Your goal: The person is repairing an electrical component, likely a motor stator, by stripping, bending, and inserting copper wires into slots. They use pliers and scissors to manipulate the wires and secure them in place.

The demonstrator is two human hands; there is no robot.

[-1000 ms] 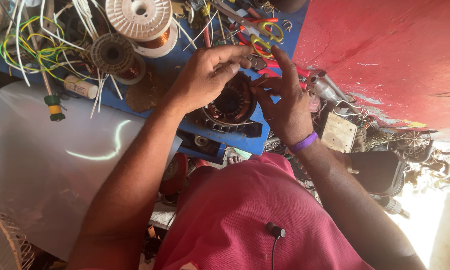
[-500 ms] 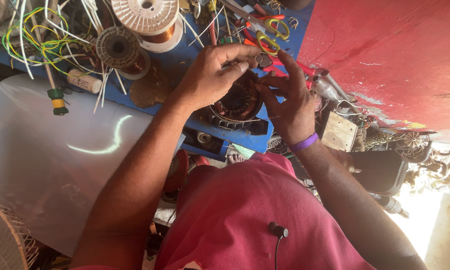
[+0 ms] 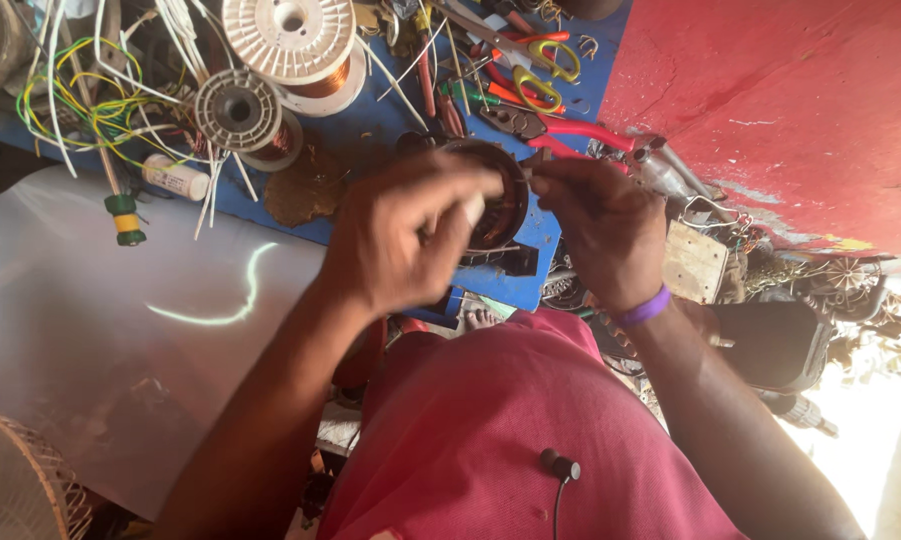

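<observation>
Sitting at the near edge of the blue board (image 3: 370,150), the round motor stator (image 3: 498,205) shows dark windings inside its ring; how much winding remains I cannot tell, though by my judgement the work is midway, since coil and wire are both in hand. Over the stator's left side the left hand (image 3: 400,235) is curled, blurred, fingers half closed against the rim. At its right side the right hand (image 3: 595,225) pinches something thin between thumb and forefinger, probably wire. Beyond the stator lie two copper wire spools (image 3: 290,45), red-handled pliers (image 3: 570,130) and yellow-handled scissors (image 3: 545,65). Farther left of the stator, loose green and yellow wires (image 3: 80,95) tangle.
</observation>
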